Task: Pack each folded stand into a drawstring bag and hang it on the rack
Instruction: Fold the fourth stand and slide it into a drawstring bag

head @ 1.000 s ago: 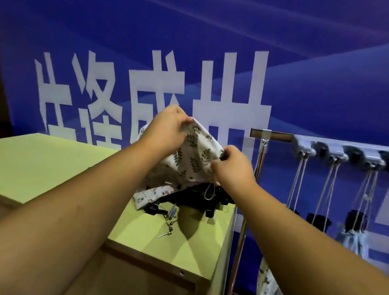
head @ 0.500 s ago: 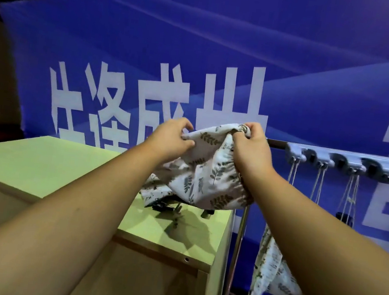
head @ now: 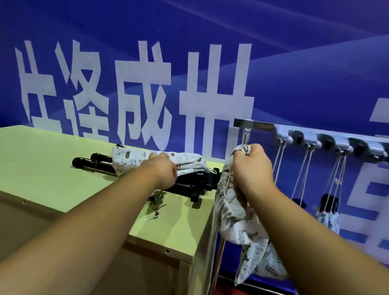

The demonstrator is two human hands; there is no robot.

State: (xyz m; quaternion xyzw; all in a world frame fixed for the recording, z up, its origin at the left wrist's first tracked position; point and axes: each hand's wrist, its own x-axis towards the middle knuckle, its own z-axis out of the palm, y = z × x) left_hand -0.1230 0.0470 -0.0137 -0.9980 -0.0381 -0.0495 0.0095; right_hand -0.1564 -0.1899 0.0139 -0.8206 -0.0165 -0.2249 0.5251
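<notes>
My right hand (head: 251,169) grips the gathered mouth of a leaf-print drawstring bag (head: 233,217), which hangs limp past the table's right edge, below the rack bar (head: 253,125). My left hand (head: 163,170) is down on the pile at the back of the table, where a second white printed bag (head: 129,161) lies over black folded stands (head: 184,189). Its fingers are hidden behind the back of the hand. More stand legs (head: 92,164) stick out to the left.
The pale green table (head: 36,176) carries small metal pins (head: 155,214) near the stands. Grey hooks (head: 337,146) line the rack; packed bags (head: 327,217) hang from them on cords, and another leaf-print bag (head: 264,265) hangs low. A blue banner stands behind.
My left hand let go of the leaf-print bag and dropped to the stands on the table. My right hand kept the bag and lowered it to the right of the table edge.
</notes>
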